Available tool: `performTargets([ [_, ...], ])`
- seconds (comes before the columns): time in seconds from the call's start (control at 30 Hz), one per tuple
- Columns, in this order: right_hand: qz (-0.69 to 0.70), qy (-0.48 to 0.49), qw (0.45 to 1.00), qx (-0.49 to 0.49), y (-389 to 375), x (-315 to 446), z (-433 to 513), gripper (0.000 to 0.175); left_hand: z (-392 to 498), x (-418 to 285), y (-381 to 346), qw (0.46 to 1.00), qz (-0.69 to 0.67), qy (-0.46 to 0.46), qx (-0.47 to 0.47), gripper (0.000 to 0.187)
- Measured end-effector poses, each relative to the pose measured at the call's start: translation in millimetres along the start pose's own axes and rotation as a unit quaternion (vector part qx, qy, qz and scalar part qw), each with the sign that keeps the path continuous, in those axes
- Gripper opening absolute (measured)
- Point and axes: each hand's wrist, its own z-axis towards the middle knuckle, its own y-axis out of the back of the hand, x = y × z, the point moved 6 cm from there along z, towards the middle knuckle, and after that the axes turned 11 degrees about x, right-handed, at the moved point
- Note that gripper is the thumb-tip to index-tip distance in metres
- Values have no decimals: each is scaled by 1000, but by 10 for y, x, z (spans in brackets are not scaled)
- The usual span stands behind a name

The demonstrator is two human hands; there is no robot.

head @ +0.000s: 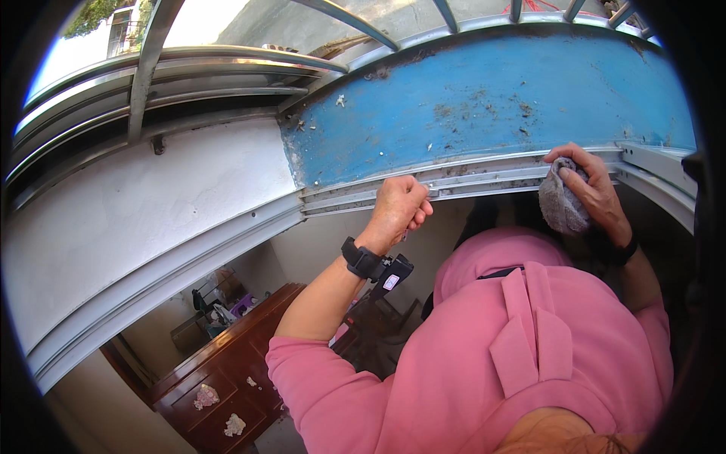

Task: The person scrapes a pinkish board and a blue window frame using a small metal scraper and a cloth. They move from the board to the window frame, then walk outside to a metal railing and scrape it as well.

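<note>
My left hand (401, 207) is closed around a slim tool (434, 193). Its flat metal tip rests at the grooves of the sliding-window track (482, 180); most of the tool is hidden in my fist. Farther right, my right hand (592, 181) grips a bunched grey cloth (561, 201) against the same aluminium track. Dark dirt lies along the grooves. Just beyond the track, a blue windowsill (397, 127) carries dirt smears, crumbs and pale flakes.
Metal security bars (363, 25) enclose the sill's outer side. A white wall reveal (153, 176) with an aluminium frame (170, 278) is at left. At right stands a window sash frame (658, 164). Below left is a dark red wooden door or panel (227, 369).
</note>
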Motion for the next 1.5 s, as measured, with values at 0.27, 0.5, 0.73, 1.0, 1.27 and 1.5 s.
performTargets([
  [0.27, -62, 52, 997, 8, 36, -2, 11, 23, -381, -148, 477, 992, 106, -67, 2, 14],
  [0.5, -86, 59, 994, 33, -47, 125, 70, 22, -262, 41, 408, 996, -45, -76, 7, 10],
  [0.73, -114, 34, 982, 149, -544, 127, 311, 41, 0, -71, 420, 992, 73, -73, -75, 12],
  [1.0, -32, -54, 987, 150, -706, 28, 525, 50, 276, -154, 224, 990, 85, -103, -38, 15],
  [1.27, -31, -18, 989, 143, -882, -3, 640, 51, 431, -313, -117, 988, 99, -117, -2, 15],
  [1.5, -45, -38, 993, 99, -909, 79, 560, 52, 454, -309, -177, 994, -47, -75, 59, 11],
])
